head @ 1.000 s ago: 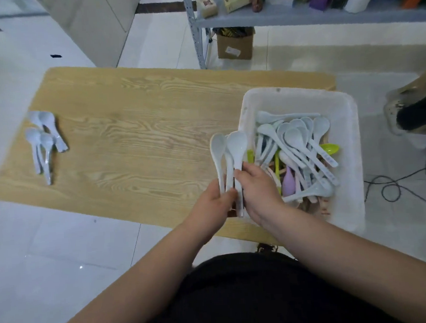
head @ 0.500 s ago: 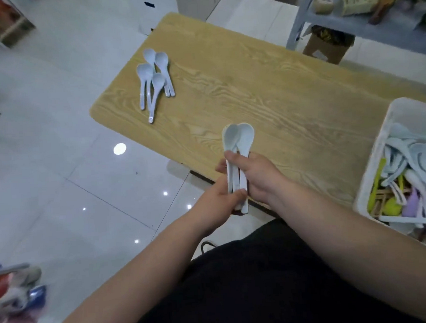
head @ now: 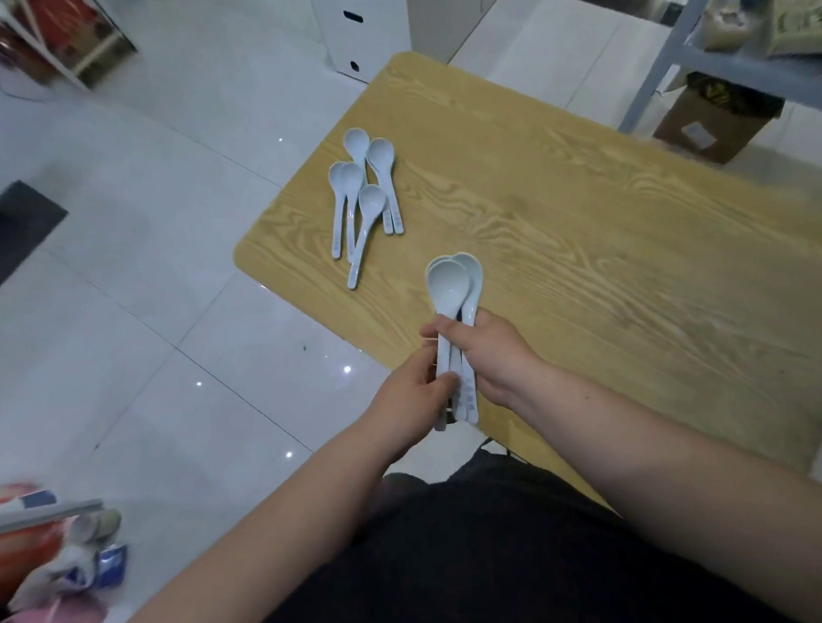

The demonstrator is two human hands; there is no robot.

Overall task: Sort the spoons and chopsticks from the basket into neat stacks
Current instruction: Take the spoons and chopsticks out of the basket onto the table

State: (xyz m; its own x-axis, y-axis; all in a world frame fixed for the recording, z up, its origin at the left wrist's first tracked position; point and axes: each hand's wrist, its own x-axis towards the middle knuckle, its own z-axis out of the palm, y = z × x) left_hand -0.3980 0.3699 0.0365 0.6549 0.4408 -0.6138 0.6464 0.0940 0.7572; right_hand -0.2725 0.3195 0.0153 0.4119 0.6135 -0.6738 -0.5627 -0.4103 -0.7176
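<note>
A nested bundle of pale blue spoons (head: 451, 284) stands bowls-up above the near left edge of the wooden table (head: 613, 260). My right hand (head: 496, 354) grips the handles from the right, thumb across the front. My left hand (head: 416, 397) pinches the lower ends of the same handles. Several more pale blue spoons (head: 363, 194) lie in a loose pile near the table's left corner, bowls pointing away from me. The basket is out of view.
A white cabinet (head: 358, 25) stands beyond the table's far corner. At the far right is a metal shelf (head: 672, 49) with a cardboard box (head: 710, 119) under it. Bags and clutter (head: 44, 565) sit on the tiled floor at lower left.
The view has swung left, so the basket has left the frame and the spoon pile sits nearer the centre. Both hands have carried the spoon bundle leftward toward that pile.
</note>
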